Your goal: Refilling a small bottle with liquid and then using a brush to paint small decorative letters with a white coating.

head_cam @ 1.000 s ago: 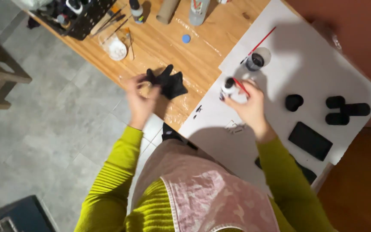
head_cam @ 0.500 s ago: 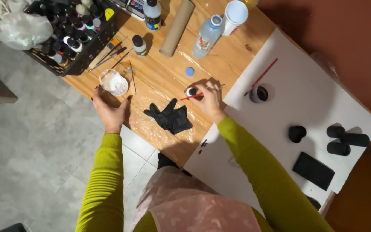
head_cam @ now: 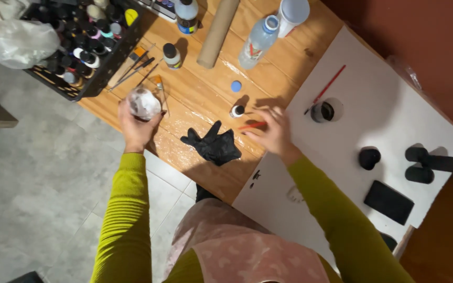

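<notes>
Right hand (head_cam: 274, 133) withdrew; red brush (head_cam: 252, 126) lies (near level) tipping leftward.

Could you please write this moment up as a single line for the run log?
left hand: grips small clear cup | right hand: holds red-handled brush beside small paint bottle | black glove: flat on wooden table

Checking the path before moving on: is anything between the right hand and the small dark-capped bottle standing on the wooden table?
Nothing visible: the right hand, holding a red brush, is just beside the small dark-capped bottle. The black glove lies nearer the person, off that line.
</notes>
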